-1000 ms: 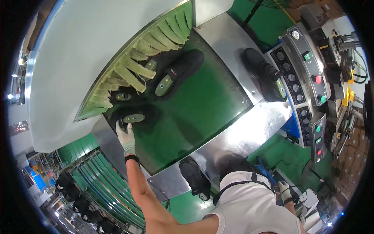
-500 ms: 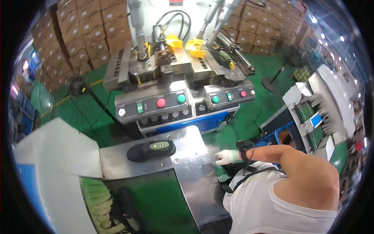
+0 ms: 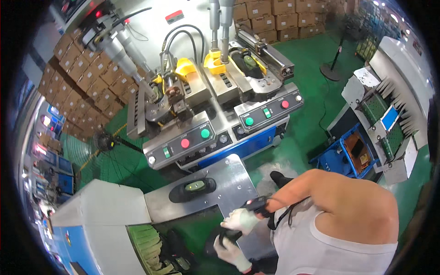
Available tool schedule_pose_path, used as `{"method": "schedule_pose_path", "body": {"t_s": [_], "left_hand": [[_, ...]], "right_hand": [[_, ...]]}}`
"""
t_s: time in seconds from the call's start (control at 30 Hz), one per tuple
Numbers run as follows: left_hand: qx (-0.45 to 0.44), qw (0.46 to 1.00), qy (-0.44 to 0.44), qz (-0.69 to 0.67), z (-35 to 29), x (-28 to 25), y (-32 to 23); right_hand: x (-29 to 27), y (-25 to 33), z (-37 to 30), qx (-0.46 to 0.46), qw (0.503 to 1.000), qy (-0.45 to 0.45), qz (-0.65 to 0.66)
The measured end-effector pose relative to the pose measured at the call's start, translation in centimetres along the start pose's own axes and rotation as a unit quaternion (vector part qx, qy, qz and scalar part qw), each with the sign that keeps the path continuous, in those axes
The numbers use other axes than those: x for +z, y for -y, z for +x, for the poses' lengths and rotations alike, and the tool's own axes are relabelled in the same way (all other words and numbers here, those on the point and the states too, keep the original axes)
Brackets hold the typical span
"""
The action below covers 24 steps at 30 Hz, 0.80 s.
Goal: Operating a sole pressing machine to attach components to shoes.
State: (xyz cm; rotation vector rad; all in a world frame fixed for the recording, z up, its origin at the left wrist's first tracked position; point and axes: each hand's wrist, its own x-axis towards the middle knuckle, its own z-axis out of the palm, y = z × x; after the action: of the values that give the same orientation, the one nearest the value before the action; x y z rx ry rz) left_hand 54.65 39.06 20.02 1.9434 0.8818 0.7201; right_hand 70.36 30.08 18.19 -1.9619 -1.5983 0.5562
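Both my hands are in front of me over the open edge of the metal bench, in white gloves. My right hand (image 3: 240, 220) and my left hand (image 3: 231, 255) close around a dark shoe (image 3: 229, 235), partly hidden by the fingers and smeared by motion. Beyond them, a black shoe (image 3: 178, 192) with a green last insert (image 3: 195, 185) lies on its side or sole on the metal bench (image 3: 229, 172); I cannot tell which. Down in the green-lined opening, more dark shoes (image 3: 176, 250) sit beside a fringed curtain (image 3: 145, 243).
A two-station pressing machine (image 3: 208, 98) with button panels (image 3: 268, 107) and yellow pads (image 3: 185, 67) stands ahead. At right are a blue crate (image 3: 355, 153) and a bristled conveyor machine (image 3: 394, 110). A fan (image 3: 106, 142) stands left, before stacked cartons (image 3: 103, 87).
My right hand has come from beside the bench to the front of me and now meets my left hand at a dark shoe. The view has turned to the right.
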Motion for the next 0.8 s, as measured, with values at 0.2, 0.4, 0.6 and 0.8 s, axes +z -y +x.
{"method": "schedule_pose_path", "body": {"t_s": [0.2, 0.4, 0.6, 0.8], "left_hand": [[0.106, 0.958, 0.248, -0.096, 6.0, 12.7, -13.6], [0.352, 0.813, 0.454, -0.088, 11.3, 24.8, -30.6], [0.347, 0.834, 0.413, -0.113, 17.1, 38.2, -35.7], [0.301, 0.858, 0.407, -0.083, 25.8, 62.5, -33.3]], "right_hand": [[-13.5, -5.9, -9.9, 0.133, 0.972, -0.176, 0.082], [-22.0, -14.6, -18.2, 0.135, 0.853, -0.338, 0.373], [-27.1, -18.1, -28.4, 0.14, 0.65, -0.432, 0.609], [-28.2, -21.0, -34.6, 0.13, 0.533, -0.546, 0.633]]}}
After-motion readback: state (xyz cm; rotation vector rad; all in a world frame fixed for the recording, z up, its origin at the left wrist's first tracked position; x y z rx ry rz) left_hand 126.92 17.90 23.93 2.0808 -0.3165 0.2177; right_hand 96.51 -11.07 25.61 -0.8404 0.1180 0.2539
